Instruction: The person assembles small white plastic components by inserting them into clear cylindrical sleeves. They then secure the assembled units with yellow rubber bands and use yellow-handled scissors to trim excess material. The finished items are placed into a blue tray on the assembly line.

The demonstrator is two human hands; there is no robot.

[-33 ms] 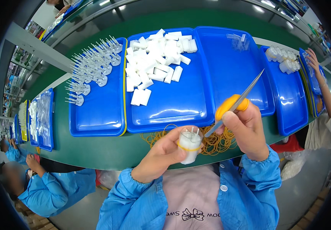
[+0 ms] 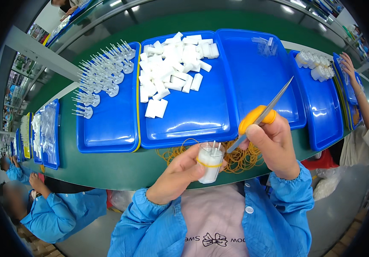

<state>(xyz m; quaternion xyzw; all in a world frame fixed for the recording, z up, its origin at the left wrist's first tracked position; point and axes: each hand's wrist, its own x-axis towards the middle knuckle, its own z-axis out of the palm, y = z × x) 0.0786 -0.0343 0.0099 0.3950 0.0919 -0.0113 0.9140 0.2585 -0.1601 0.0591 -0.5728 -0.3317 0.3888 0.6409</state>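
Clear plastic, by its look, forms the cup (image 2: 210,172) in the head view, with white filling inside, a yellow band (image 2: 209,165) round its middle and pale prongs (image 2: 213,146) at its open end. Taking the block tray (image 2: 184,121) as landmark, the cup sits just on the wearer's side of it, toward its near right corner. The left hand (image 2: 179,175) is closed round the cup, thumb across its near left side, so this hand is the nearer one. The cup's long axis points toward the block tray, open end foremost.

Beside that tray's near right corner, the right hand (image 2: 275,147) grips an orange-handled metal tool (image 2: 257,118) between thumb and fingers. The cup lies to the left of this hand and a little toward the wearer. The tool runs aslant: its long point aims away to the right, while its flat grey end stands just beside the cup's rim; contact cannot be told. Rubber bands (image 2: 241,162) lie along the block tray's near edge.

Against the earlier frame, little differs: the cup seems slightly turned, fewer prongs stand out, and both hands hold the same things.
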